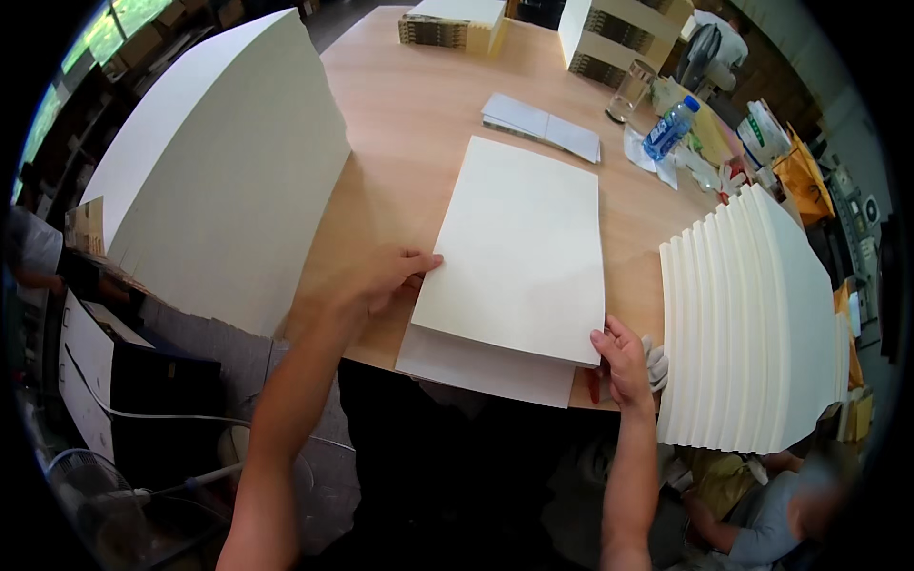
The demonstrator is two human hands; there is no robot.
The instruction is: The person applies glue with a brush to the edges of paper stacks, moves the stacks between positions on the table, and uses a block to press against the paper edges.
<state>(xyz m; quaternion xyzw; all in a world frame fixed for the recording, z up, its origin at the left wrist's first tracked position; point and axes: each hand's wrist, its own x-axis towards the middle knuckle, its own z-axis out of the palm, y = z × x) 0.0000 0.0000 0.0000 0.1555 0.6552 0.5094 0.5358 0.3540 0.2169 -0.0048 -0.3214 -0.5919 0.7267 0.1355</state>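
Centre frame: cream rectangular card sheet lies on a white sheet, both on the light wooden tabletop. Left hand flat against its left edge, grip open, squaring it. Right hand pinches the lower right corner, steadying. Fanned stack of cream sheets at right.

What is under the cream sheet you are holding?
Under the cream sheet, a white sheet shows along the near edge, lying on the wooden table. Whether more sheets lie beneath is covered.

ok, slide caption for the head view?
Both hands, left and right, hold cream sheets on a wooden table.
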